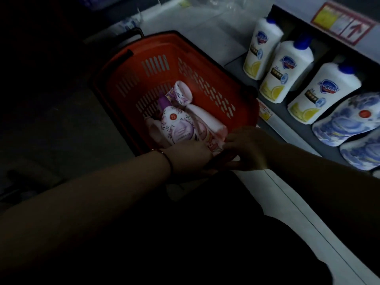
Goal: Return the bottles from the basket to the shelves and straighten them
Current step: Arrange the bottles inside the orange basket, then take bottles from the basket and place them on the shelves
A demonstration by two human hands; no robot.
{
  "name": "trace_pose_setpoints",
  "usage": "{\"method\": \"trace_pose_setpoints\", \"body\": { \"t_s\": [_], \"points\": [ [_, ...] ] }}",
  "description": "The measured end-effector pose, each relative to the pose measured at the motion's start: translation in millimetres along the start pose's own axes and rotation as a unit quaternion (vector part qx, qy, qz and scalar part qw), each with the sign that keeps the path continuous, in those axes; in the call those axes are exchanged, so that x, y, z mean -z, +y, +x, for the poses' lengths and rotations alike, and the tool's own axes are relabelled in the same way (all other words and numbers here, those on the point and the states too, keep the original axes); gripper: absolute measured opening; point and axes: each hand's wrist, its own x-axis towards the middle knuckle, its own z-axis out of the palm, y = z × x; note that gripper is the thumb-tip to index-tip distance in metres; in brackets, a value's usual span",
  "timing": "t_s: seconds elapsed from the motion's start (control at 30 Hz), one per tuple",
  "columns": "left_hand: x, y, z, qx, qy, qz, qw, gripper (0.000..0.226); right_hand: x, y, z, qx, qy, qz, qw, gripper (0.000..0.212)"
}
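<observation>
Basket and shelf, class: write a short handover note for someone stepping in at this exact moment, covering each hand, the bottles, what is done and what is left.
Left hand: reaching into the red basket, on the bottom end of the purple-capped floral bottle; a firm grip cannot be confirmed.
Right hand: at the basket's near rim, on the pink bottle; grip also unclear.
Basket: several bottles still lie piled inside.
Shelf: three white lemon bottles stand in a row, blue-patterned bottles beside them.
Done: nothing provable from this view.
Left: lift out the basket bottles, shelve and straighten them.
</observation>
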Motion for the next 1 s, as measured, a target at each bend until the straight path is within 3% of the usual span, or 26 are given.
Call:
{"method": "trace_pose_setpoints", "body": {
  "t_s": [0.1, 0.23, 0.3, 0.5, 0.67, 0.83, 1.0],
  "points": [
    [4, 17, -2, 0.032, -0.018, 0.021, 0.999, 0.052, -1, 0, -2, -0.070, 0.002, 0.098, 0.993, 0.090],
    [7, 45, 4, 0.065, -0.015, 0.010, 0.998, 0.051, 17, -8, -27, -0.058, -0.070, -0.026, 0.996, 0.062],
    [9, 63, 8, 0.075, -0.019, -0.003, 0.997, 0.050, 18, -7, -45, -0.076, -0.085, -0.049, 0.992, 0.066],
    [22, 127, 26, 0.096, -0.020, -0.060, 0.993, 0.047, -4, -4, -106, -0.106, -0.046, -0.049, 0.992, 0.053],
    [22, 181, 44, 0.089, -0.009, -0.104, 0.991, 0.050, -26, -10, -167, -0.140, -0.015, -0.068, 0.988, 0.072],
    [14, 224, 49, 0.032, -0.019, -0.157, 0.987, 0.051, -46, -24, -227, -0.205, 0.005, -0.035, 0.978, 0.078],
    [20, 274, 49, -0.001, -0.033, -0.164, 0.986, 0.036, -52, -48, -279, -0.258, -0.012, 0.017, 0.966, 0.092]
  ]
}}
